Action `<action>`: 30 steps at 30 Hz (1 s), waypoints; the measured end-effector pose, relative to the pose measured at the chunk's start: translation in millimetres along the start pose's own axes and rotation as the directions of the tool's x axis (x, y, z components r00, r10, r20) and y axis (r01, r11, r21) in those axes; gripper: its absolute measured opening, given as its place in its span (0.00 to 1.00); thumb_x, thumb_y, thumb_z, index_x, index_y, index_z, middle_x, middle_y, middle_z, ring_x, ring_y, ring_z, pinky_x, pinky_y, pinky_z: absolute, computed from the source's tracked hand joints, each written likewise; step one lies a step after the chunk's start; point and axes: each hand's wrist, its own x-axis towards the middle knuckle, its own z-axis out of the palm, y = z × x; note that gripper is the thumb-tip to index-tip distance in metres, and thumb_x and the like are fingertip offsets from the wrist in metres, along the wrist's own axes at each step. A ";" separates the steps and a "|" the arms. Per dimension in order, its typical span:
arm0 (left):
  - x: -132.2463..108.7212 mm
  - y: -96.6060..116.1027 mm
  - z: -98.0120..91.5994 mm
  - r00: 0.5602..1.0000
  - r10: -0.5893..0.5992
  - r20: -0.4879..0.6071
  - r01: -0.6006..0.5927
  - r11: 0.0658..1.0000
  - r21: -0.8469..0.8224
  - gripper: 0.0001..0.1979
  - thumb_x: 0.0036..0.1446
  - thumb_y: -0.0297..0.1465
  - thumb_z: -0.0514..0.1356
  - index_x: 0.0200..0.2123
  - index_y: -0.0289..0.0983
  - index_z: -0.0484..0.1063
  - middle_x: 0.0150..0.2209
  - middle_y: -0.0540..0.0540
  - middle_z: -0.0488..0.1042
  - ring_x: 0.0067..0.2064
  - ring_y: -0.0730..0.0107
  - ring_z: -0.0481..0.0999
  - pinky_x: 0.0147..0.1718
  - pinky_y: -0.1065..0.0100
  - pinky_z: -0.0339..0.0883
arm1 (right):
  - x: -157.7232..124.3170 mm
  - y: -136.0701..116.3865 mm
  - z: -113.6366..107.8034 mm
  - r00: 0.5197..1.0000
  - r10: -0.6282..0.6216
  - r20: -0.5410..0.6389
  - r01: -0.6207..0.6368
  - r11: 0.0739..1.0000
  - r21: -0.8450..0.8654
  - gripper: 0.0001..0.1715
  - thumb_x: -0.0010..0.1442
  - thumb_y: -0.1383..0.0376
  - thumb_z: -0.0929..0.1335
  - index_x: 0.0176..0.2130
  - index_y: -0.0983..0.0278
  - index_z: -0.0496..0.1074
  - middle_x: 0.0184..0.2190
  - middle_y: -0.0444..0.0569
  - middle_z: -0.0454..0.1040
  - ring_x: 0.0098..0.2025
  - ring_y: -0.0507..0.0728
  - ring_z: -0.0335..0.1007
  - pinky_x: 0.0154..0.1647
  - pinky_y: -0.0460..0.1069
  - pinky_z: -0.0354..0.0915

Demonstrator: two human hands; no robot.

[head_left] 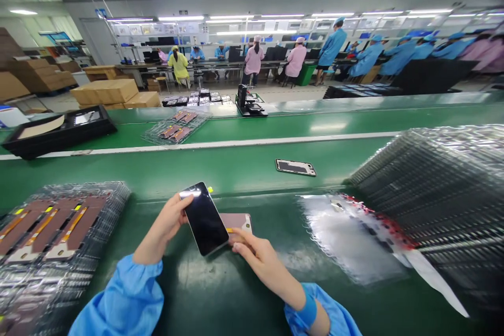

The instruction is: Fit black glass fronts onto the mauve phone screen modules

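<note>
My left hand (172, 218) holds a smartphone (205, 218) tilted by its upper left edge, its black glassy front facing up. A small yellow tab (210, 189) sticks out by the phone's top right. Behind the phone's lower right side is a brown panel (238, 219) with a whitish end, partly hidden. My right hand (260, 257) has its thumb and index finger close together at an orange flex cable (230, 230) by the phone's lower right corner. Most of the cable is covered. To the left, brown panels (71, 226) with orange cables lie in stacked clear plastic trays (106, 215).
An open phone housing (295, 167) lies on the green bench. At right stand stacked clear trays (444, 168), with clear film sheets (346, 236) beside them. Farther back are another tray (177, 126), a black box (63, 128) and a black fixture (249, 102). Co-workers sit and stand beyond.
</note>
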 end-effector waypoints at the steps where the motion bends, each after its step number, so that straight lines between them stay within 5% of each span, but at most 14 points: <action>1: 13.9 5.2 -4.3 0.999 0.021 -0.046 -0.021 1.000 -0.002 0.16 0.52 0.34 0.68 0.43 0.34 0.75 0.31 0.47 0.78 0.28 0.69 0.77 0.24 0.70 0.71 | 2.5 4.3 -1.3 0.998 -0.050 -0.042 0.045 0.993 -0.113 0.22 0.68 0.60 0.62 0.58 0.62 0.70 0.46 0.57 0.79 0.47 0.64 0.77 0.51 0.62 0.71; 6: 85.5 21.3 -21.8 0.934 0.121 -0.336 -0.114 0.993 0.038 0.15 0.63 0.33 0.59 0.51 0.36 0.69 0.41 0.46 0.76 0.35 0.69 0.77 0.33 0.64 0.75 | 17.1 27.2 5.6 0.962 -0.273 -0.019 0.232 0.851 -0.471 0.22 0.64 0.70 0.65 0.57 0.65 0.70 0.61 0.62 0.68 0.63 0.71 0.62 0.62 0.70 0.57; 11: 122.0 22.2 -42.1 0.758 0.279 -0.589 -0.147 0.954 0.263 0.20 0.63 0.35 0.60 0.56 0.37 0.66 0.55 0.40 0.70 0.50 0.58 0.75 0.46 0.52 0.73 | 26.4 41.5 23.7 0.913 -0.395 0.106 0.371 0.692 -0.620 0.25 0.64 0.73 0.65 0.60 0.66 0.67 0.57 0.62 0.72 0.59 0.70 0.68 0.59 0.72 0.60; 14: 129.1 21.5 -46.2 0.660 0.431 -0.615 -0.150 0.878 0.455 0.23 0.62 0.35 0.61 0.59 0.39 0.65 0.61 0.39 0.64 0.57 0.52 0.69 0.53 0.45 0.66 | 26.6 41.3 26.1 0.880 -0.450 0.153 0.433 0.626 -0.649 0.24 0.65 0.75 0.62 0.59 0.67 0.67 0.52 0.60 0.76 0.53 0.68 0.73 0.55 0.69 0.66; 16: 135.5 22.1 -38.7 0.659 0.524 -0.540 -0.165 0.800 0.576 0.23 0.61 0.35 0.61 0.59 0.39 0.64 0.63 0.39 0.63 0.60 0.50 0.66 0.56 0.42 0.62 | 24.6 37.2 23.6 0.859 -0.483 0.171 0.463 0.590 -0.662 0.23 0.66 0.75 0.60 0.58 0.67 0.68 0.52 0.60 0.77 0.52 0.67 0.74 0.53 0.67 0.68; 18: 145.4 23.1 -21.8 0.702 0.592 -0.396 -0.213 0.704 0.677 0.22 0.61 0.35 0.61 0.57 0.38 0.66 0.62 0.40 0.64 0.60 0.50 0.65 0.57 0.42 0.61 | 21.3 32.5 17.7 0.845 -0.516 0.139 0.468 0.591 -0.657 0.24 0.67 0.75 0.58 0.59 0.68 0.68 0.53 0.61 0.76 0.54 0.66 0.73 0.54 0.65 0.68; 22: 172.4 20.2 31.3 0.792 0.610 -0.035 -0.359 0.510 0.782 0.19 0.61 0.35 0.61 0.54 0.37 0.69 0.59 0.40 0.68 0.59 0.52 0.68 0.56 0.44 0.62 | 15.7 30.6 -6.1 0.850 -0.447 -0.278 0.372 0.884 -0.284 0.20 0.68 0.68 0.60 0.54 0.59 0.74 0.50 0.54 0.79 0.52 0.62 0.75 0.55 0.59 0.70; 26: 198.8 1.5 94.0 0.824 0.501 0.265 -0.486 0.383 0.785 0.19 0.61 0.36 0.61 0.55 0.37 0.69 0.58 0.40 0.69 0.57 0.53 0.70 0.54 0.45 0.66 | 20.1 34.0 -36.4 0.790 -0.117 -0.601 0.205 0.975 0.080 0.18 0.68 0.59 0.63 0.52 0.60 0.76 0.48 0.54 0.80 0.50 0.62 0.76 0.52 0.57 0.71; 28: 210.1 -12.5 125.3 0.823 0.433 0.367 -0.527 0.343 0.777 0.20 0.61 0.36 0.61 0.55 0.37 0.69 0.58 0.40 0.69 0.57 0.53 0.70 0.54 0.45 0.66 | 25.6 33.6 -45.8 0.786 0.153 -0.599 0.195 0.859 0.474 0.21 0.62 0.54 0.70 0.51 0.60 0.76 0.47 0.53 0.80 0.49 0.62 0.75 0.49 0.56 0.72; 30: 220.6 -26.0 154.7 0.817 0.371 0.441 -0.556 0.309 0.771 0.20 0.61 0.36 0.61 0.56 0.37 0.68 0.59 0.40 0.68 0.57 0.53 0.70 0.54 0.45 0.66 | 30.9 33.5 -48.9 0.838 0.333 -0.432 0.182 0.576 0.797 0.26 0.52 0.54 0.76 0.49 0.59 0.77 0.41 0.50 0.81 0.42 0.59 0.77 0.40 0.51 0.74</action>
